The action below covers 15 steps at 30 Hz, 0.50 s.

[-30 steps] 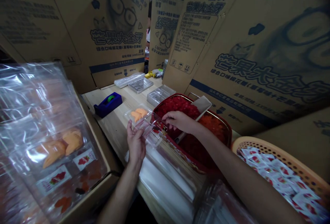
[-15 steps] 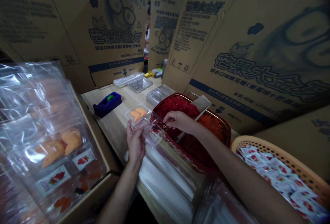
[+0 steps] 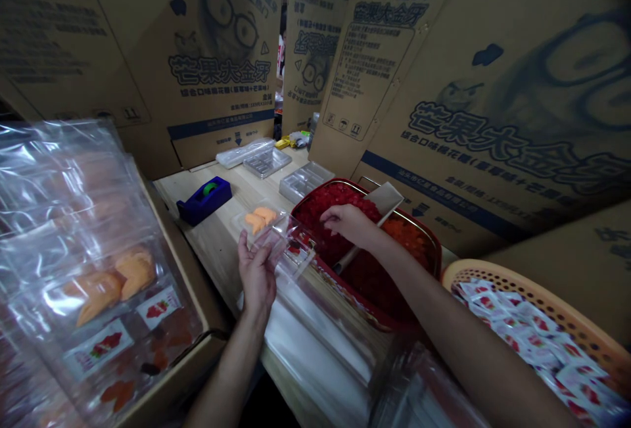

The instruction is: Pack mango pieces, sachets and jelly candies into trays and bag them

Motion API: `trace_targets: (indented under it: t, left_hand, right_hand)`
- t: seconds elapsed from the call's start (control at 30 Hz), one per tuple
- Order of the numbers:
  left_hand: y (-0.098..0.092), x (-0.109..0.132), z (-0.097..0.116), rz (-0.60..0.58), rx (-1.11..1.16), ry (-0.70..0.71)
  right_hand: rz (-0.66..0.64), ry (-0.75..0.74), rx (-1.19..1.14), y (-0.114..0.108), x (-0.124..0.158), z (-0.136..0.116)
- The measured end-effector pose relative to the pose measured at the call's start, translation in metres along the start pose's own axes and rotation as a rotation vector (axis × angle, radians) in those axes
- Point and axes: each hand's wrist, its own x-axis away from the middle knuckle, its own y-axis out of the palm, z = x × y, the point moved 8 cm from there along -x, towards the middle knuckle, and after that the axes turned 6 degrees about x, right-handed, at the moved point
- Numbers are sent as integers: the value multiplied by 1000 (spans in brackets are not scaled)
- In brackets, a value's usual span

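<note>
My left hand [image 3: 257,270] grips the near left part of a clear plastic tray [image 3: 298,258], tilted a little above the table. Orange candy pieces [image 3: 260,219] sit in its far left compartment, and small dark red bits show in a compartment on the right. Over the red candy [image 3: 340,195] in a red tub [image 3: 438,244] is my right hand [image 3: 340,221], its fingers pressed together; anything between them is too small to name. A flat scoop [image 3: 386,202] lies across the tub, between the red candy and the orange candy [image 3: 408,238].
Left, a carton [image 3: 182,250] holds packed trays. Behind are a blue tape dispenser [image 3: 206,200] and clear trays [image 3: 305,180]. A basket of sachets [image 3: 493,269] stands right, plastic bags [image 3: 315,336] lie in front, and tall cartons [image 3: 221,40] surround the table.
My right hand has moved from the tray's right edge a little right and up, over the red candy. The tray in my left hand has shifted slightly.
</note>
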Motion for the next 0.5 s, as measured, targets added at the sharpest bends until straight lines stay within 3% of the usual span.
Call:
trace_targets:
  t: [0.13, 0.27, 0.5]
  left_hand:
    - [-2, -1, -1, 7, -4, 4]
    - [0, 0, 0, -7, 6, 5]
    - [4, 1, 1, -26, 8, 8]
  right_hand:
    - [-8, 113, 214, -7, -13, 41]
    - [-115, 211, 387, 6, -26, 77]
    - [-280, 176, 456, 34, -38, 89]
